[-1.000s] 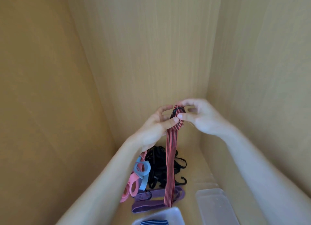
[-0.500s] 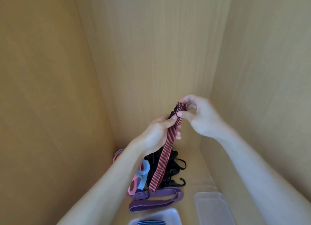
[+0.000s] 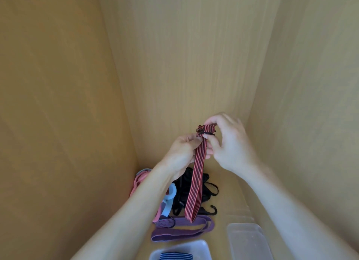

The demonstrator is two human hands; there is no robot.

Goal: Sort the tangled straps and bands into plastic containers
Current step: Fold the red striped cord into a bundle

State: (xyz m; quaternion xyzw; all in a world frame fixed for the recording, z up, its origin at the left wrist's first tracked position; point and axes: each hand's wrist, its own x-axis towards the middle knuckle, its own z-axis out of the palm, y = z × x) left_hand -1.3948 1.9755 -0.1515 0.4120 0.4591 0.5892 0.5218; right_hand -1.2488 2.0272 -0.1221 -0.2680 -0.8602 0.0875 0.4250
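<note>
At far left, the pink band point(image 3: 138, 182) and the light blue band point(image 3: 170, 199) lie on the floor of the wooden enclosure, part of the unsorted pile.

My left hand point(image 3: 182, 152) pinches the red-and-black striped strap point(image 3: 196, 182) just below its upper end, fingers curled round the webbing. The strap's long axis runs almost straight down from the grip, leaning slightly left toward its lower end. That end hangs free in front of the black straps point(image 3: 210, 188) and over the purple strap point(image 3: 182, 230); I cannot tell whether it touches the purple one.

My right hand point(image 3: 229, 143) grips the folded upper end, thumb and fingertips closed on the strap at the black hook point(image 3: 208, 133). Both hands meet at this end, raised above the pile, so neither is nearer the free end.

Directly below and nearer to me sits the white container point(image 3: 204, 244), already holding a blue striped band point(image 3: 175, 256). To its right stands the clear container point(image 3: 246, 238).

Judgement: the strap hangs above the pile, not above either container. The coming move requires carrying it toward me, with the dangling end clearing the purple strap first.
</note>
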